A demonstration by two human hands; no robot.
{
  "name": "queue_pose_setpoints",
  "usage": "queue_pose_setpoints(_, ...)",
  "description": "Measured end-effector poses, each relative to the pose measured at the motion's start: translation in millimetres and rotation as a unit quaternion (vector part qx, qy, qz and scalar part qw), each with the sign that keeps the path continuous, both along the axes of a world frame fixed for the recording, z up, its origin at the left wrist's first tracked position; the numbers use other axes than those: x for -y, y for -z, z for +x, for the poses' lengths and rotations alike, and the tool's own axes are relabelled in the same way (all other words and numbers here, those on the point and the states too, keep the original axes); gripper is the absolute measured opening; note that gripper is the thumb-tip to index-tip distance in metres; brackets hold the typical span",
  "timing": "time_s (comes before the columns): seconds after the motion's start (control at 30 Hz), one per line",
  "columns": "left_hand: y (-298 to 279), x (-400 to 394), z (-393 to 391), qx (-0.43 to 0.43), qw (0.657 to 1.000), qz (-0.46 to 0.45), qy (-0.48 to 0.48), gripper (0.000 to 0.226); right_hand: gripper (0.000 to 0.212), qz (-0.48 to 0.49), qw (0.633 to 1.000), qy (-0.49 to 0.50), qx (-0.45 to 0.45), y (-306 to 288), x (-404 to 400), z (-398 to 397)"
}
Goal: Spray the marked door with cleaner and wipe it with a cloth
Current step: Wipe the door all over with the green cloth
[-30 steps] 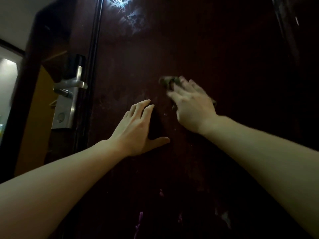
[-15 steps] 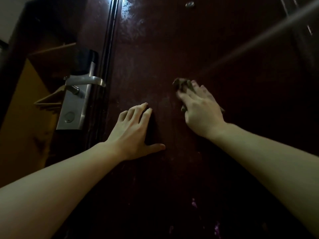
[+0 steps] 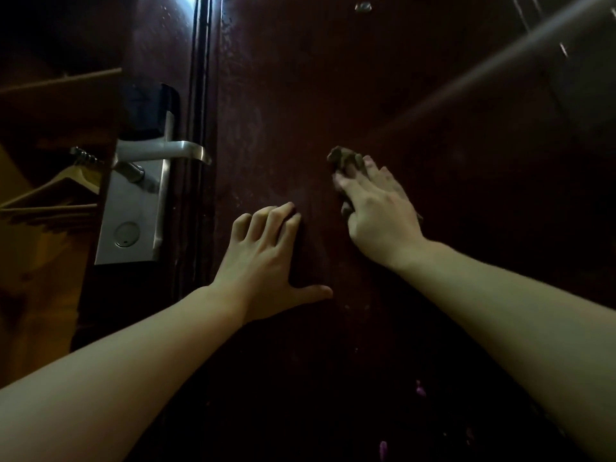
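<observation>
Dark reddish-brown door [image 3: 383, 95], filling most of the view, dull and smeared under dim light. At its left edge, brushed-silver metal lock plate [image 3: 133, 215] with lever handle [image 3: 166, 151]; no readable writing or brand on it. Left hand [image 3: 266, 261] flat on the door, fingers slightly bent, thumb spread, holding nothing. Right hand [image 3: 376, 211] with straight fingers pressing small crumpled brownish cloth [image 3: 343, 158] against the door, cloth poking out beyond the fingertips.

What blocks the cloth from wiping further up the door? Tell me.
Nothing visible. The right hand presses the cloth flat on the door, and the panel above it is bare. The left hand rests lower left, out of that path.
</observation>
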State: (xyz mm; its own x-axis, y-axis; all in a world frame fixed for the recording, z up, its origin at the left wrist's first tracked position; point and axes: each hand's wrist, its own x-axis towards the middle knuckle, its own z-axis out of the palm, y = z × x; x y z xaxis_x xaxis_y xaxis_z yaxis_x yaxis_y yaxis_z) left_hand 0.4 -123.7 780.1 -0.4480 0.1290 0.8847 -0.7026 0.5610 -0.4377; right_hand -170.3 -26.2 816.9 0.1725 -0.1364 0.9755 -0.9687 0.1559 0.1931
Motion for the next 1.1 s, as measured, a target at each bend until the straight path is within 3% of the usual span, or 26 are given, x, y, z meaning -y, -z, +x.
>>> queue_pose_setpoints(0.1, -0.5, 6.5, 3.1, 0.010, 1.000, -0.005, 0.025, 0.114, 0.045, 0.055, 0.990, -0.006, -0.129, 50.7, 10.1, 13.7)
queue_pose_setpoints(0.17, -0.1, 9.1, 8.7, 0.028, 0.999, -0.016, 0.032, 0.113, 0.044, 0.110, 0.980, -0.008, -0.167, 71.5, 11.8, 14.7)
queue_pose_setpoints(0.27, 1.7, 11.1, 21.7, 0.028, 0.999, -0.030, 0.032, 0.112, 0.051, 0.096, 0.984, 0.030, -0.149, 47.8, 12.8, 15.5)
queue_pose_setpoints(0.37, 3.7, 12.1, 36.4, 0.006, 1.000, -0.022, 0.002, 0.114, 0.057, 0.058, 0.997, 0.050, -0.019, -1.0, 17.3, 30.3)
queue_pose_setpoints(0.43, 2.4, 12.2, 46.1, -0.005, 1.000, -0.014, -0.012, 0.115, 0.058, 0.052, 0.997, 0.049, 0.013, -17.5, 22.8, 42.7)
queue_pose_setpoints(0.53, 1.5, 14.5, 61.4, -0.017, 0.999, 0.007, -0.041, 0.116, 0.060, 0.063, 0.994, 0.038, -0.075, 4.6, 29.6, 53.5)
queue_pose_setpoints(0.67, 8.6, 22.9, 74.2, -0.020, 0.996, 0.042, -0.073, 0.116, 0.057, 0.152, 0.962, 0.036, -0.224, 63.4, 40.3, 59.4)
queue_pose_setpoints(0.77, 15.1, 27.4, 81.2, -0.020, 0.994, 0.050, -0.097, 0.116, 0.061, 0.150, 0.969, 0.049, -0.191, 44.8, 43.5, 68.6)
queue_pose_setpoints(0.93, 20.1, 30.1, 97.4, -0.041, 0.990, 0.052, -0.125, 0.113, 0.056, 0.108, 0.992, 0.043, -0.047, -16.2, 52.4, 99.2)
queue_pose_setpoints(1.0, 21.3, 34.4, 106.4, -0.046, 0.988, 0.057, -0.135, 0.111, 0.055, 0.094, 0.994, 0.027, -0.057, -12.3, 58.1, 105.4)
queue_pose_setpoints(1.1, 24.2, 41.6, 118.2, -0.027, 0.988, 0.048, -0.142, 0.105, 0.056, 0.092, 0.979, 0.023, -0.180, 30.5, 64.6, 105.1)
